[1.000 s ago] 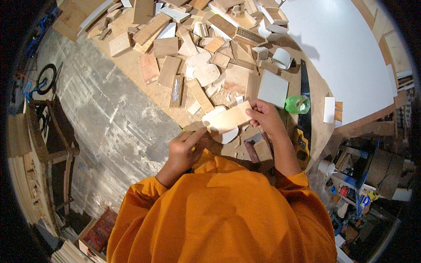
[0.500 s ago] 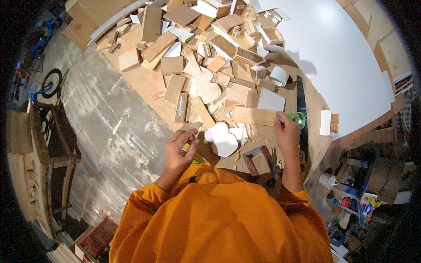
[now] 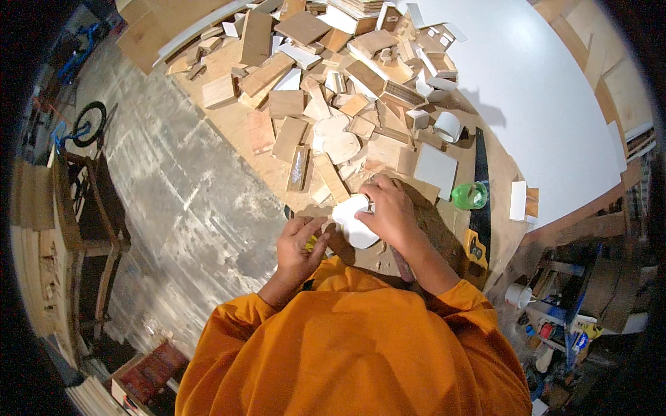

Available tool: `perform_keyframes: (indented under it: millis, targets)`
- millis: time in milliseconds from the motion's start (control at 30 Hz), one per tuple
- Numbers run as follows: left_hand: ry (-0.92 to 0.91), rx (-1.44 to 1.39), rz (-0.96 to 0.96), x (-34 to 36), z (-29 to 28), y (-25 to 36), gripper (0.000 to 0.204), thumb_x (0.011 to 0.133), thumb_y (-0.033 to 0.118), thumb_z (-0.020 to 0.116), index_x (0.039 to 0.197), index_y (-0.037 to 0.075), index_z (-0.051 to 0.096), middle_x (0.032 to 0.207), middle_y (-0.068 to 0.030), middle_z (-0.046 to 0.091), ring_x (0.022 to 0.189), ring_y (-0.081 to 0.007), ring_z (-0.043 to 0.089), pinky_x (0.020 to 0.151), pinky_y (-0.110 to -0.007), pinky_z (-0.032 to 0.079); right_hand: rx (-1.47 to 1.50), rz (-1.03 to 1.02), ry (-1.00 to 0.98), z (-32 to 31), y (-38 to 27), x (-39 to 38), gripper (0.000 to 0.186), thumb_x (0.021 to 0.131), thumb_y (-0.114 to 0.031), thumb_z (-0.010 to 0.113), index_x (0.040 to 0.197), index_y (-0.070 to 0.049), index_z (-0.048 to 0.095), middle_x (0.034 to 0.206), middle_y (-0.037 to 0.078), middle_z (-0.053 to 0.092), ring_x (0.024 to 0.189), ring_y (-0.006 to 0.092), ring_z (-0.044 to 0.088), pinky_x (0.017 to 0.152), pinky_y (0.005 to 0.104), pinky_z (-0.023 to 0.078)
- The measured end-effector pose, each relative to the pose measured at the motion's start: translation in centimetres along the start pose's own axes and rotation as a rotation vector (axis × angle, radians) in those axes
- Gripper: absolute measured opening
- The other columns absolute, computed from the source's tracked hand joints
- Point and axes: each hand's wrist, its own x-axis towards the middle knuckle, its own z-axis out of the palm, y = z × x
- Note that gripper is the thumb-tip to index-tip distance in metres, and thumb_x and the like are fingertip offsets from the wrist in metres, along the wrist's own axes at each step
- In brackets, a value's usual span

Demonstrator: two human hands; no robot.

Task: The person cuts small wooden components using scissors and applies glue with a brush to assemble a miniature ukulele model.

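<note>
A white board cut-out with rounded edges (image 3: 356, 229) lies at the table's near edge, in front of my body. My right hand (image 3: 390, 213) grips its right side, thumb on top and fingers curled over the far end. To the left of the cut-out is my left hand (image 3: 300, 247), its fingers stretched and thumb apart, with nothing visible in it. A bit of something yellow shows behind that hand, too covered to name. My right forearm mostly hides a dark reddish tool frame at the near edge.
Wood offcuts (image 3: 287, 104) are heaped across the far table. On the right are a green translucent container (image 3: 470, 195), a handsaw with a yellow handle (image 3: 475, 248) and a white cylinder (image 3: 447, 127). A large white sheet (image 3: 527, 104) spreads at the far right. Concrete floor (image 3: 187, 194) borders the table's left.
My right hand has left the pale wooden strip near the green container and moved left onto the white cut-out. My left hand has shifted slightly right and down.
</note>
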Motion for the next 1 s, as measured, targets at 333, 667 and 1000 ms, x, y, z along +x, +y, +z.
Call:
perform_keyframes:
  millis: [333, 667, 1000]
  targets:
    - [0.077, -0.225, -0.124, -0.1, -0.7, 0.6, 0.046, 0.073, 0.013, 0.071, 0.115, 0.000, 0.057, 0.094, -0.0134, 0.061, 0.089, -0.0279, 0.059, 0.079, -0.032, 0.047, 0.758, 0.159, -0.176, 0.4, 0.8, -0.9, 0.026, 0.073, -0.004, 0.073, 0.090, -0.003, 0.053, 0.081, 0.003, 0.060, 0.074, 0.0101, 0.057, 0.067, 0.0241, 0.046]
    - [-0.339, -0.843, -0.439, 1.1, -0.5, 3.6, 0.020, 0.085, 0.002, 0.063, 0.104, -0.003, 0.062, 0.089, -0.0007, 0.065, 0.081, -0.0055, 0.057, 0.074, -0.021, 0.045, 1.296, 0.287, 0.016, -0.8, -0.7, -2.9, 0.026, 0.077, -0.002, 0.069, 0.098, -0.004, 0.054, 0.086, 0.002, 0.062, 0.077, 0.0079, 0.057, 0.070, 0.0220, 0.046]
    - [-0.339, -1.066, -0.545, 1.0, 0.4, 3.6, 0.018, 0.087, 0.004, 0.059, 0.104, -0.002, 0.062, 0.090, 0.0006, 0.065, 0.077, -0.0053, 0.057, 0.069, -0.021, 0.046, 1.042, 0.337, -0.017, -0.6, -1.2, -4.2, 0.022, 0.083, -0.014, 0.068, 0.099, 0.000, 0.063, 0.081, 0.002, 0.065, 0.071, 0.0079, 0.058, 0.063, 0.0242, 0.048]
